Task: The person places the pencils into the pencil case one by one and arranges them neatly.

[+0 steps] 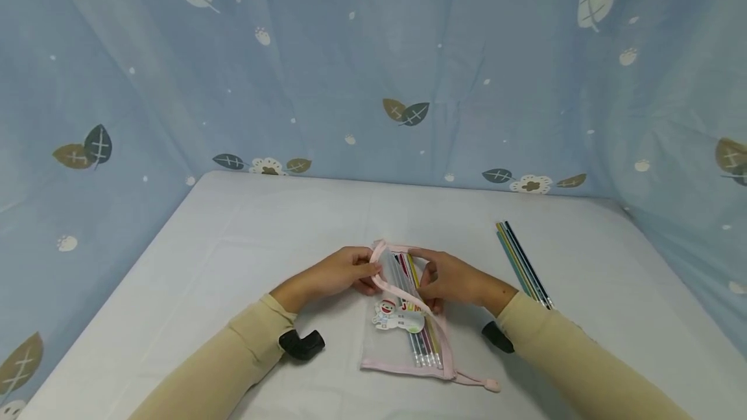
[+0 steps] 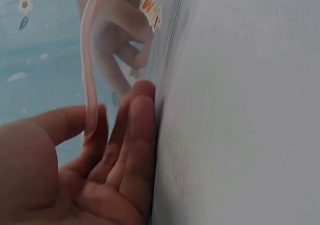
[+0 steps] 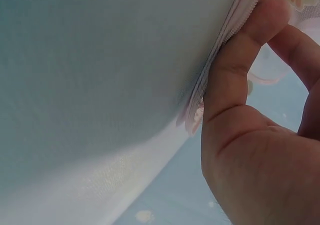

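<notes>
A see-through pencil pouch [image 1: 379, 345] with pink zipper edging lies on the table and carries a cartoon label [image 1: 399, 321]. Several pencils [image 1: 425, 350] are inside it, their ferrule ends near the bottom. My left hand [image 1: 344, 271] pinches the pouch's pink edging [image 2: 89, 75] between thumb and finger, lifting it in a curve. On the other side, my right hand [image 1: 452, 277] has bent fingers at the pouch's zipper edge [image 3: 245, 12], beside the pencils. Its forefinger reaches the top edging; I cannot tell whether it grips anything.
Several more pencils [image 1: 521, 261] lie together on the white table [image 1: 280, 212], right of the pouch near my right forearm. A pink zipper pull [image 1: 492, 385] extends from the pouch's lower right corner. A blue leaf-patterned cloth [image 1: 350, 50] hangs behind and at the sides.
</notes>
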`<state>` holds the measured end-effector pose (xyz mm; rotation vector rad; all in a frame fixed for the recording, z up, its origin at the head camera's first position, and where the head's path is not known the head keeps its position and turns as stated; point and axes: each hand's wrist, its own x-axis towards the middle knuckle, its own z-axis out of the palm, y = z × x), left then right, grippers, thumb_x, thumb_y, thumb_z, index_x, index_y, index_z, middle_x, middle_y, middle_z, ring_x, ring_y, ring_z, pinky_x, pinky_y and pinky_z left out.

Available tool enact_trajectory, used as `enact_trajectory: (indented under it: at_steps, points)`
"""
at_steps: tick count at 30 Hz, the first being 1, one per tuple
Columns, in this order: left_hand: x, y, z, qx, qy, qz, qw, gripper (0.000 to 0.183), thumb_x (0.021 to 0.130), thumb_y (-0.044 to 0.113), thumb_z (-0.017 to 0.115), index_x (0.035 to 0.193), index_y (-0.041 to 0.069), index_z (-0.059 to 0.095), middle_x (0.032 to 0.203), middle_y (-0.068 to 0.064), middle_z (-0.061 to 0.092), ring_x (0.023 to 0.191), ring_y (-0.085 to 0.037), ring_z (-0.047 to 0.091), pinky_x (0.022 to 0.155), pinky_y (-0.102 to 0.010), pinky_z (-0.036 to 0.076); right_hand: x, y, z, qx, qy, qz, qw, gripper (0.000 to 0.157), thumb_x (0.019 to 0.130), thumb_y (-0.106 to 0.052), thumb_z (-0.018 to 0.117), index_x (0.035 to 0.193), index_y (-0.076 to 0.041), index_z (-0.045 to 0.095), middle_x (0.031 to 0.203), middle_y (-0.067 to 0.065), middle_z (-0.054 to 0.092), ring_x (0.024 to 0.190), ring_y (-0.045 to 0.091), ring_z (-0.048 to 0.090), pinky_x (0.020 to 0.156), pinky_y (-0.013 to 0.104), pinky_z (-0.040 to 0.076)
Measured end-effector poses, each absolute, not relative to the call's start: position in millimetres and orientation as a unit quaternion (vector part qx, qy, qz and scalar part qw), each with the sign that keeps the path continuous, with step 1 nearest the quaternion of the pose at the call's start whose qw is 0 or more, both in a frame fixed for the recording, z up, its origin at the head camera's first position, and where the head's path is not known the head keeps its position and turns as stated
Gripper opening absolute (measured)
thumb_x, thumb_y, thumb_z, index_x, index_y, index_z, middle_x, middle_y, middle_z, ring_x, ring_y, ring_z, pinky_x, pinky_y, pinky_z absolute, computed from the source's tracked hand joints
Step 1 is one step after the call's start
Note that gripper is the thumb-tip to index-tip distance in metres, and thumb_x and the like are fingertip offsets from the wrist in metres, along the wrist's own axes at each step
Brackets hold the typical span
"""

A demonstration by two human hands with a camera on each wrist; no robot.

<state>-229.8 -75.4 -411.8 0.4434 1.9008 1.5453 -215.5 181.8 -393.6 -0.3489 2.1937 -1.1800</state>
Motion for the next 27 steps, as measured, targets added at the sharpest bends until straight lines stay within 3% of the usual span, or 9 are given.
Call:
enact_trajectory:
  at_steps: [8, 18, 27]
  points:
    - [-223, -66, -407, 0.133, 0.708, 0.626, 0.299, 0.025, 0.104, 0.016, 0.054, 0.118, -0.005, 0.052, 0.095, -0.009, 0.071, 0.081, -0.019, 0.073, 0.069, -0.032, 0.064, -207, 190, -394, -0.157, 0.828, -0.466, 0.269, 0.066, 0.094, -0.008, 0.064, 0.154, -0.007, 0.034, 0.094, 0.013, 0.062, 0.067, 0.019, 0.066, 0.060, 0.034, 0.060]
    - [-215, -52, -410, 0.061, 0.653, 0.689, 0.308, 0.022, 0.098, 0.005, 0.060, 0.118, -0.003, 0.053, 0.088, -0.004, 0.066, 0.074, -0.016, 0.071, 0.067, -0.032, 0.064, -181, 213, -381, -0.158, 0.882, -0.430, 0.106, 0.039, 0.097, -0.010, 0.064, 0.136, -0.010, 0.058, 0.095, 0.009, 0.063, 0.070, 0.021, 0.065, 0.057, 0.028, 0.057]
    - [-214, -51, -415, 0.055, 0.660, 0.690, 0.292, 0.027, 0.098, 0.003, 0.061, 0.121, -0.007, 0.051, 0.099, -0.009, 0.064, 0.086, -0.015, 0.068, 0.084, -0.036, 0.063, -180, 232, -377, -0.163, 0.915, -0.369, 0.014, 0.034, 0.093, -0.006, 0.068, 0.127, -0.009, 0.065, 0.088, 0.001, 0.066, 0.073, 0.011, 0.063, 0.061, 0.023, 0.054]
